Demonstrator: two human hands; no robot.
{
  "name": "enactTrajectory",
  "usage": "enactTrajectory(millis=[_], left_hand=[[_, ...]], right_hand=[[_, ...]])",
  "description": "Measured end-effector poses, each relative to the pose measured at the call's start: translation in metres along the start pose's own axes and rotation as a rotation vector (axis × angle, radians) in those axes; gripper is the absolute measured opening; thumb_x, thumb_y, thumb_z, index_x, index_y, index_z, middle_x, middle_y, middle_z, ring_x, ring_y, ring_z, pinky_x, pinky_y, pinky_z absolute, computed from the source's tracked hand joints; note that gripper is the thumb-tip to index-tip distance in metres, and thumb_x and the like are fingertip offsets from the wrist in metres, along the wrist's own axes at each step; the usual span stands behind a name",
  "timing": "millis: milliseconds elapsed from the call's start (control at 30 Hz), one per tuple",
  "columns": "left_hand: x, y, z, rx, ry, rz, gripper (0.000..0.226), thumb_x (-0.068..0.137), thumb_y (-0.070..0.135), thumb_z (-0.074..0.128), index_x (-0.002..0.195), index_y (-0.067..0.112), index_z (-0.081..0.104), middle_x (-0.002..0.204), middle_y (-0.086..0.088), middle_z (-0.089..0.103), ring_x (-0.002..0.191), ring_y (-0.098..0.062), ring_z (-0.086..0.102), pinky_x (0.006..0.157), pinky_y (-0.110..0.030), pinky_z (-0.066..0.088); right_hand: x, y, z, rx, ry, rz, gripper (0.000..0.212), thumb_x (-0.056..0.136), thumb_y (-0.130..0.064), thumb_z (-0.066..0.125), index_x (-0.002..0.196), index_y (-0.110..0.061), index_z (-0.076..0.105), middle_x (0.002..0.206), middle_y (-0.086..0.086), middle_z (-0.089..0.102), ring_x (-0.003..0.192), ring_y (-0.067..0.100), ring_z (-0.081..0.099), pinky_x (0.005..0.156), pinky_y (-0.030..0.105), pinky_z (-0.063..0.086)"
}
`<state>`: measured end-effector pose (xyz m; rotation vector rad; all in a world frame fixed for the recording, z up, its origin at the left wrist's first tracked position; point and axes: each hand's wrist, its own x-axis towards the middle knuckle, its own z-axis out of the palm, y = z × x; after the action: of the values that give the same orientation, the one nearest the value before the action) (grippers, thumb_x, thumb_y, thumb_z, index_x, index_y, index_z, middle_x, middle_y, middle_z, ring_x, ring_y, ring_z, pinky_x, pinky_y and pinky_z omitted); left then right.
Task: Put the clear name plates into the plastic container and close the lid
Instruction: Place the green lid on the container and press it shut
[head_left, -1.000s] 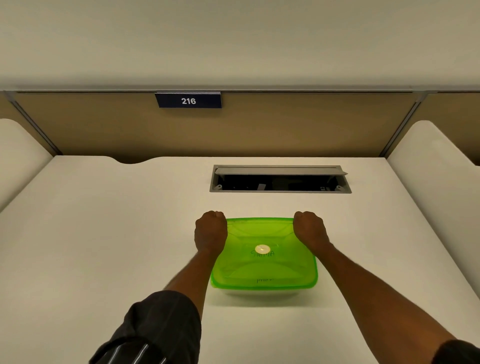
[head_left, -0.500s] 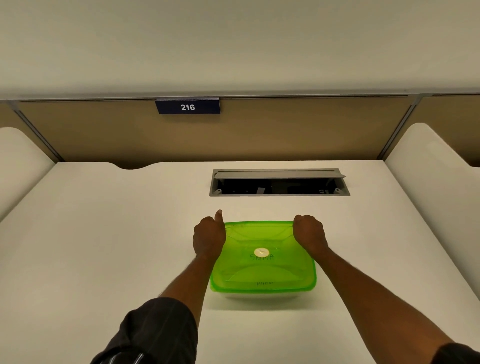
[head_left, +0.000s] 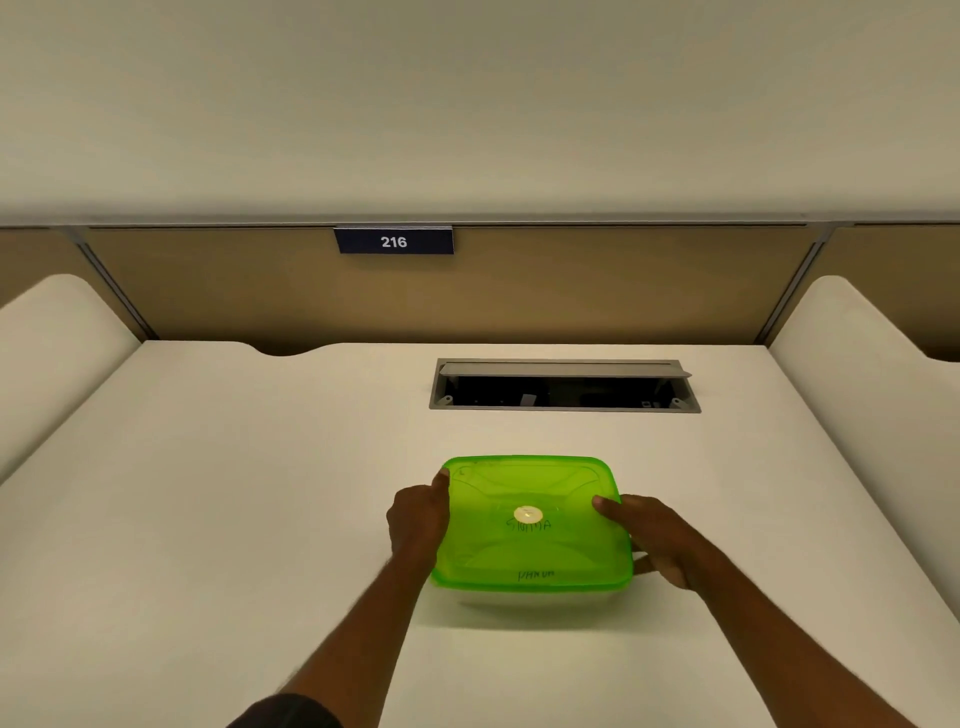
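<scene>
With the green lid (head_left: 530, 525) already sitting flat on the plastic container (head_left: 530, 597), what matters is where each hand sits against the lid rim. Container is on the white desk (head_left: 208, 519), centre-near, just in front of the open cable hatch (head_left: 564, 387) and apart from it. Only a thin pale strip of the container wall shows under the near rim. Name plates not visible; lid is tinted, so I can't tell what's inside.

Left hand (head_left: 418, 519) is against the left edge, thumb running up along the rim toward the far-left corner, other fingers curled down the side and mostly hidden. Right hand (head_left: 652, 540) is on the right edge: fingers together, laid flat on the lid top pointing inward toward the white centre vent (head_left: 528, 515), thumb tucked under or beside the near-right rim. Looks like a clamp on that edge, though I can't tell how hard it presses.

Lid's long axis runs left-right across the view, so the hands bracket its two short ends. Near edge lies toward the person, between the forearms; neither hand is on it. Near-right corner is closest to the right hand.

Judgement: lid looks seated level, task near done. The remaining move is probably pressing the near corners or letting go. Risk: one corner unsnapped, which can't be confirmed from above.

Desk tag (head_left: 394, 241) reads 216.
</scene>
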<state>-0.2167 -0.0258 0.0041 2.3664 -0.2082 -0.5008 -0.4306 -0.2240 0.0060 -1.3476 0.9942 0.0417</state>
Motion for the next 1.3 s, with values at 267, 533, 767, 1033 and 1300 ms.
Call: enactTrajectory(millis=[267, 533, 767, 1033, 1300], left_hand=[[0.002, 0.049, 0.004, -0.274, -0.005, -0.09, 0.04, 0.096, 0.031, 0.051, 0.101, -0.006, 0.065, 0.111, -0.026, 0.066, 0.105, -0.039, 0.061, 0.084, -0.04, 0.048], [0.038, 0.11, 0.025, -0.345, -0.095, 0.059, 0.024, 0.088, 0.005, 0.051, 0.064, 0.006, 0.048, 0.072, -0.012, 0.052, 0.074, -0.023, 0.047, 0.062, -0.03, 0.032], [0.066, 0.115, 0.043, -0.25, -0.09, 0.069, 0.023, 0.089, 0.007, 0.052, 0.066, 0.005, 0.05, 0.069, -0.012, 0.051, 0.072, -0.024, 0.048, 0.06, -0.03, 0.03], [0.081, 0.114, 0.057, -0.22, -0.085, 0.065, 0.025, 0.091, 0.008, 0.05, 0.067, 0.008, 0.049, 0.081, -0.017, 0.055, 0.077, -0.026, 0.049, 0.063, -0.029, 0.032], [0.084, 0.109, 0.061, -0.157, -0.072, 0.095, 0.024, 0.094, 0.012, 0.048, 0.093, -0.008, 0.061, 0.104, -0.029, 0.064, 0.099, -0.04, 0.06, 0.076, -0.04, 0.047]], right_hand=[[0.004, -0.034, -0.006, -0.068, 0.212, -0.112, 0.039, 0.089, -0.043, 0.061, 0.098, -0.006, 0.065, 0.1, 0.016, 0.067, 0.084, 0.03, 0.067, 0.063, 0.046, 0.059], [0.038, -0.079, -0.043, -0.254, 0.412, -0.231, 0.045, 0.095, -0.043, 0.05, 0.098, 0.0, 0.064, 0.099, 0.025, 0.064, 0.093, 0.043, 0.064, 0.08, 0.059, 0.055], [0.074, -0.086, -0.052, -0.284, 0.423, -0.192, 0.036, 0.099, -0.035, 0.041, 0.086, -0.008, 0.061, 0.085, 0.016, 0.058, 0.084, 0.035, 0.062, 0.077, 0.056, 0.056], [0.094, -0.082, -0.054, -0.28, 0.427, -0.148, 0.032, 0.098, -0.034, 0.039, 0.088, -0.014, 0.061, 0.094, 0.016, 0.058, 0.086, 0.035, 0.061, 0.074, 0.057, 0.057], [0.099, -0.08, -0.051, -0.357, 0.45, -0.164, 0.039, 0.1, -0.034, 0.037, 0.099, -0.003, 0.061, 0.107, 0.025, 0.062, 0.099, 0.042, 0.062, 0.081, 0.057, 0.055]])
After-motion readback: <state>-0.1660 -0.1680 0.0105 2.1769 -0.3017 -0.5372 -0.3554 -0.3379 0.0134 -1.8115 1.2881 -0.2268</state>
